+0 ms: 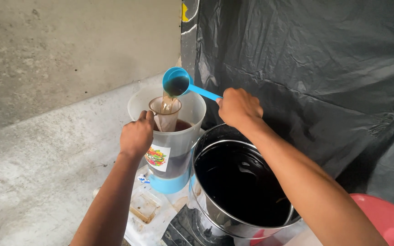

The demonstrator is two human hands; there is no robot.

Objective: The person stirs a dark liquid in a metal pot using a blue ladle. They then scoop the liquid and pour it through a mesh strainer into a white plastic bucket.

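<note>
My right hand (239,107) grips the handle of a blue plastic ladle (177,82), tilted so dark liquid pours from its bowl. The stream falls into a cloth strainer (165,112) that my left hand (137,135) holds by its rim inside a translucent plastic jug (192,119). The jug has a blue base, a colourful sticker and brown liquid in it. To its right, below my right forearm, stands a large metal pot (215,214) filled with dark liquid.
A black plastic sheet (315,68) hangs behind the pot and jug. A concrete ledge and wall (46,136) lie to the left. A red basin (388,218) sits at the lower right. A clear plastic tray (144,207) lies under the jug.
</note>
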